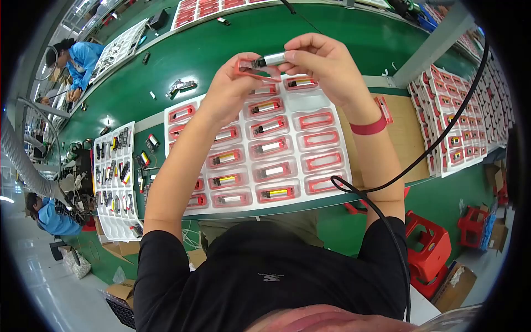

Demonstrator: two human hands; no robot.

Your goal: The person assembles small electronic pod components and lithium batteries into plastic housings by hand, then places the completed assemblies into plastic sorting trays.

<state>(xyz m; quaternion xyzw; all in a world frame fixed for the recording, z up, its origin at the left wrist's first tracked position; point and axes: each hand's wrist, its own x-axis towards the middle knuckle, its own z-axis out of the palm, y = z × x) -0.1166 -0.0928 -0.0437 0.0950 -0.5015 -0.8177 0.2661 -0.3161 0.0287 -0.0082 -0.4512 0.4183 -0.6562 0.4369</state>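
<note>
My left hand (229,86) is closed on a red plastic frame (270,73), held above the far edge of the white tray. In my right hand (326,63), thumb and fingers pinch a silver cylindrical battery with a black end piece (274,58). The black end lies over the red frame; whether it touches the frame I cannot tell. Beneath my hands, the white compartment tray (347,160) carries rows of red frames. Many hold silver or yellow cylinders, while several in the right column, such as this red frame (319,138), have none. One compartment (307,102) near the top right is bare.
Stacked trays of red frames (442,119) stand at the right beside a brown board (415,133). A second white tray (114,224) with black parts is on the left. A black cable (431,171) hangs across the right side. Red stools (428,243) stand below; two people in blue work at left.
</note>
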